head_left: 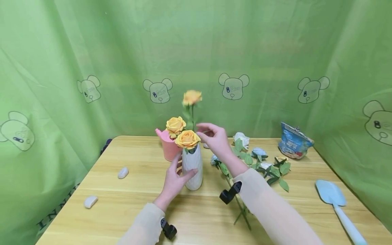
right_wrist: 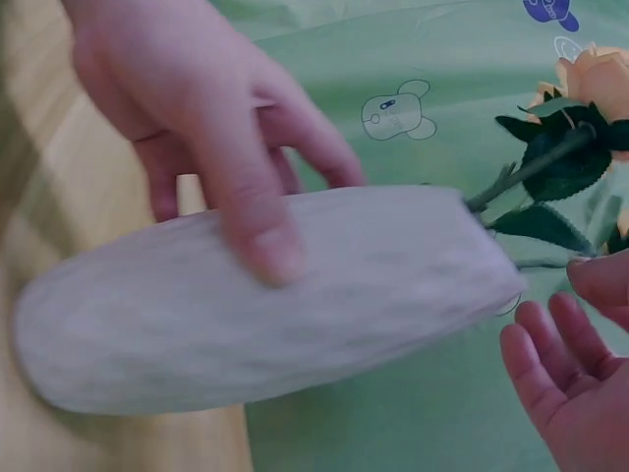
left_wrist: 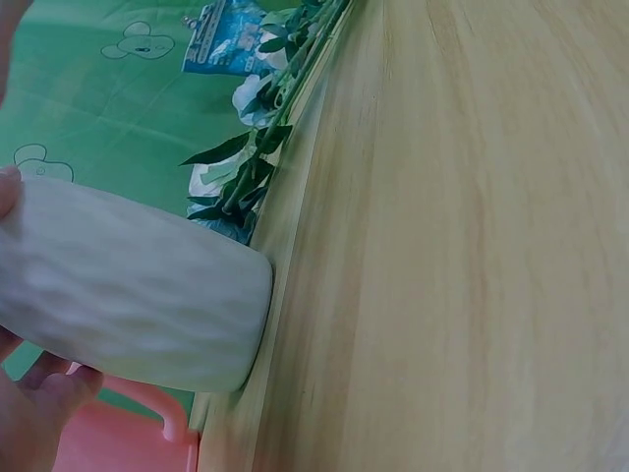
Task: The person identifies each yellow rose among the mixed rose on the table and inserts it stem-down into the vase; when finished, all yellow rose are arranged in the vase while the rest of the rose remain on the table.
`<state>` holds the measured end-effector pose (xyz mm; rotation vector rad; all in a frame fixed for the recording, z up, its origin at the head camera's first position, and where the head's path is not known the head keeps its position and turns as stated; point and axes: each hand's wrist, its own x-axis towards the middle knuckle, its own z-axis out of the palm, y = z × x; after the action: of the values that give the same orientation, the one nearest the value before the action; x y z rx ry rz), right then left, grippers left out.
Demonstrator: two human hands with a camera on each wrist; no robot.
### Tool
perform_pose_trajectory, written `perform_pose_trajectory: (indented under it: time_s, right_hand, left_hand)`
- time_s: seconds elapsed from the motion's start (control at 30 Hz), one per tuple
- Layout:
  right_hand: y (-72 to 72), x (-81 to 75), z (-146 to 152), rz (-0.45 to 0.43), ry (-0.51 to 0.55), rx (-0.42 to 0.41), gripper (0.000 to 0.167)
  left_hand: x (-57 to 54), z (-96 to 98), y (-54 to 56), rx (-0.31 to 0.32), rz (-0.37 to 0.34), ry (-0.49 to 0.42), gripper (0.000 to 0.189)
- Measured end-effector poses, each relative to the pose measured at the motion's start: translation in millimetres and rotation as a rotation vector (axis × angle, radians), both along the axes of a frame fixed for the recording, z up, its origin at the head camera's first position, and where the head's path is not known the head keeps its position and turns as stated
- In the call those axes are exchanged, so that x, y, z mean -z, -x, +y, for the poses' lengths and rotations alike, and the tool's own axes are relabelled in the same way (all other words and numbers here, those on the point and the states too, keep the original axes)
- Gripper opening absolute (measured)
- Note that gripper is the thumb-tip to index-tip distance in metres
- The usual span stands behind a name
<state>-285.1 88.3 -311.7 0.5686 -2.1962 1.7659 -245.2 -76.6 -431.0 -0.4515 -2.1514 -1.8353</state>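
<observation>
A white textured vase (head_left: 193, 170) stands on the table with yellow-orange roses in its mouth. My left hand (head_left: 174, 180) grips the vase's side, thumb across the front and fingers round the left; the right wrist view shows this left hand (right_wrist: 197, 128) on the vase (right_wrist: 265, 305). Beside the vase's mouth, my right hand (head_left: 215, 139) pinches the green stem of a tall yellow rose (head_left: 192, 98), which is blurred. Two other roses (head_left: 188, 139) lean lower at the front and left. In the right wrist view, the right hand's fingers (right_wrist: 565, 344) are at the stem just outside the rim.
Behind the vase sits a pink watering can (head_left: 169, 149). White and blue flowers (head_left: 258, 153) with long stems lie to the right, near a blue bag (head_left: 292, 141). A light blue shovel (head_left: 332, 194) is at the far right, and pale stones (head_left: 123, 173) lie left.
</observation>
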Motion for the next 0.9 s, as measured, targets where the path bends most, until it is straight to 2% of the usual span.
perform_pose_trajectory:
  time_s: [0.2,0.3,0.73,0.9]
  right_hand:
    - [-11.1,23.2,17.9,-0.077,0.033,0.025,0.021]
    - [-15.2,33.0,26.7,-0.099,0.051,0.029,0.021]
    - [-41.8,60.5,76.7,-0.181,0.089,0.088,0.028]
    - [-51.0,75.9,101.8,-0.198,0.059,0.133,0.032]
  left_hand:
    - [-21.9,0.9,-15.0,0.011,-0.016,-0.001,0.072]
    - [-26.3,0.5,-17.5,0.010,-0.033,-0.003,0.073]
    - [-22.3,-0.1,-19.2,0.027,-0.029,-0.009,0.072]
    - [-22.0,0.6,-20.6,0.021,-0.032,-0.009,0.073]
